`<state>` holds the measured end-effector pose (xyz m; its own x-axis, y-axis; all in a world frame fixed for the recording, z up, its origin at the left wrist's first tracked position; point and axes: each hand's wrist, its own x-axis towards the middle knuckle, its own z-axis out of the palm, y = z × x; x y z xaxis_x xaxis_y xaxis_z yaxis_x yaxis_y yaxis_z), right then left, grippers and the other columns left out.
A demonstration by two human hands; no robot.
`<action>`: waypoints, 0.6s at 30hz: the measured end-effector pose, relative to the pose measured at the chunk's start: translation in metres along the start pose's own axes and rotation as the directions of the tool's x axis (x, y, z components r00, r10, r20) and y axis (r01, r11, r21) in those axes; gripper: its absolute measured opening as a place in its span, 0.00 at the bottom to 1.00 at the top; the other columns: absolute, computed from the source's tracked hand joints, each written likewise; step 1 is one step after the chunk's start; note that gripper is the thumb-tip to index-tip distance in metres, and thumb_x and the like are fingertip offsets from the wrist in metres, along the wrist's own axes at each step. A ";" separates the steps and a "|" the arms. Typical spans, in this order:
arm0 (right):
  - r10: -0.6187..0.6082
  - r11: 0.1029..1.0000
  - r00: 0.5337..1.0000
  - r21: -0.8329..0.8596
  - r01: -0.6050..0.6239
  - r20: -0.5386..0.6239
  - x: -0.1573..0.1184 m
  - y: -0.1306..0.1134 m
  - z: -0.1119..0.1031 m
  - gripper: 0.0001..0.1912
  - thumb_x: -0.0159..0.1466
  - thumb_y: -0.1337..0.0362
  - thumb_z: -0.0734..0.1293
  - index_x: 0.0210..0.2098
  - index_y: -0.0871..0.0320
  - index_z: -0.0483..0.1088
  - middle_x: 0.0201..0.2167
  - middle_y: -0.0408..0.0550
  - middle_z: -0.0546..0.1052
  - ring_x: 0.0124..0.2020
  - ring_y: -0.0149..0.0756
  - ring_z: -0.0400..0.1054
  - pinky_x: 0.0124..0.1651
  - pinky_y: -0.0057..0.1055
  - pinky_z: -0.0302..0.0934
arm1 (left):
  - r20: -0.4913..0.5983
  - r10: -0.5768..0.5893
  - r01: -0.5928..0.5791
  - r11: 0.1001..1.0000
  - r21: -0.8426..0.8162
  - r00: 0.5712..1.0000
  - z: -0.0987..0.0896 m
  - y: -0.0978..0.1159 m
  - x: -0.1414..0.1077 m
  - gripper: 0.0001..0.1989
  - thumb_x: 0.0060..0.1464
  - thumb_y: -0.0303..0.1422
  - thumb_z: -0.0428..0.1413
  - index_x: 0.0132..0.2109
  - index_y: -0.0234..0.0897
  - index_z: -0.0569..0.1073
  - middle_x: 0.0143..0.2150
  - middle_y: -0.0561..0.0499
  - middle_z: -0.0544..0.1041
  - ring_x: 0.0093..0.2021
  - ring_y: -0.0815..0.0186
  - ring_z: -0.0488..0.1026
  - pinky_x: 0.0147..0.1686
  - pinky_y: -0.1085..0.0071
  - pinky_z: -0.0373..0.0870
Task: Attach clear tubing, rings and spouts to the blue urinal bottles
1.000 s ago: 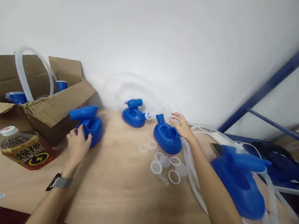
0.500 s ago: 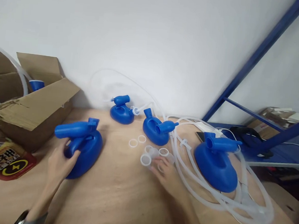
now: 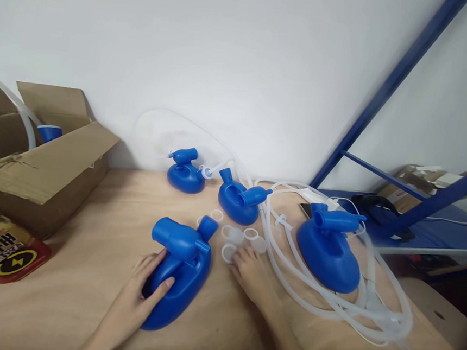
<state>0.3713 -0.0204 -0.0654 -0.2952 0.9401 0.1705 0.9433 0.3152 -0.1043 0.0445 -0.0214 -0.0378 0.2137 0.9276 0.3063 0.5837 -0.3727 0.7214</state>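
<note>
The only view comes from a camera worn on the person's head, facing forward and down from above the near edge of the table [image 3: 94, 315], close over both hands, wide enough to take in the wall [image 3: 227, 60] behind and the blue frame [image 3: 387, 96] at right.

The left hand [image 3: 133, 297] grips the nearest blue bottle [image 3: 181, 279] at its handle, the thumb over the near side. The fingers [image 3: 245, 257] of the right hand [image 3: 255, 277] touch down among the white rings and discs [image 3: 234, 235] on the counter [image 3: 120, 252]. Two more blue bottles [image 3: 237, 201] stand behind, near the wall [image 3: 227, 60], and another blue bottle [image 3: 328, 257] sits beside coiled clear tubing [image 3: 308, 301].
</note>
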 end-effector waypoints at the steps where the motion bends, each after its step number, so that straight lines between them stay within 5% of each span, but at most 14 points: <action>1: -0.017 1.000 0.999 0.003 0.017 0.028 0.000 -0.001 -0.005 0.10 0.70 0.72 0.67 0.49 0.59 0.78 0.49 0.55 0.80 0.53 0.52 0.73 0.57 0.49 0.69 | 0.035 0.036 -0.037 0.999 0.012 0.999 0.001 0.003 0.001 0.27 0.64 0.47 0.58 0.66 0.42 0.73 0.59 0.43 0.79 0.61 0.50 0.75 0.60 0.50 0.76; 5: -0.026 0.998 0.996 0.060 0.021 0.087 0.002 -0.004 -0.020 0.15 0.68 0.75 0.65 0.49 0.57 0.78 0.51 0.55 0.79 0.53 0.52 0.73 0.56 0.48 0.68 | 0.082 0.157 -0.163 0.984 0.066 0.984 0.013 0.006 -0.002 0.28 0.61 0.47 0.61 0.65 0.45 0.74 0.59 0.44 0.80 0.60 0.48 0.75 0.58 0.50 0.77; 9: 0.059 0.966 0.995 0.246 -0.076 0.077 0.002 -0.001 -0.021 0.10 0.66 0.73 0.66 0.43 0.59 0.78 0.51 0.57 0.78 0.55 0.54 0.71 0.59 0.48 0.67 | -0.056 0.155 -0.152 0.986 0.067 0.986 0.039 0.009 -0.015 0.25 0.60 0.48 0.63 0.61 0.45 0.77 0.55 0.44 0.81 0.57 0.48 0.76 0.54 0.50 0.78; 13: 0.204 0.823 0.979 0.541 -0.172 0.002 0.004 0.008 -0.010 0.08 0.66 0.71 0.64 0.42 0.56 0.74 0.46 0.53 0.79 0.50 0.48 0.74 0.54 0.44 0.68 | -0.221 0.078 -0.065 0.996 0.065 0.972 0.070 0.020 -0.023 0.23 0.62 0.49 0.61 0.59 0.44 0.75 0.53 0.43 0.81 0.55 0.46 0.76 0.54 0.43 0.76; 18: 0.334 0.666 0.937 0.730 -0.155 -0.106 0.009 0.020 -0.002 0.11 0.70 0.59 0.62 0.39 0.55 0.75 0.45 0.53 0.81 0.50 0.49 0.75 0.56 0.47 0.68 | -0.253 0.024 0.014 0.989 0.145 0.967 0.094 0.036 -0.022 0.34 0.66 0.46 0.57 0.72 0.41 0.59 0.60 0.37 0.75 0.58 0.45 0.72 0.53 0.38 0.74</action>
<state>0.3878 -0.0061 -0.0641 0.0546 0.9721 0.2283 0.5633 0.1588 -0.8108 0.1345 -0.0528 -0.0774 0.0220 0.8819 0.4709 0.6938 -0.3526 0.6279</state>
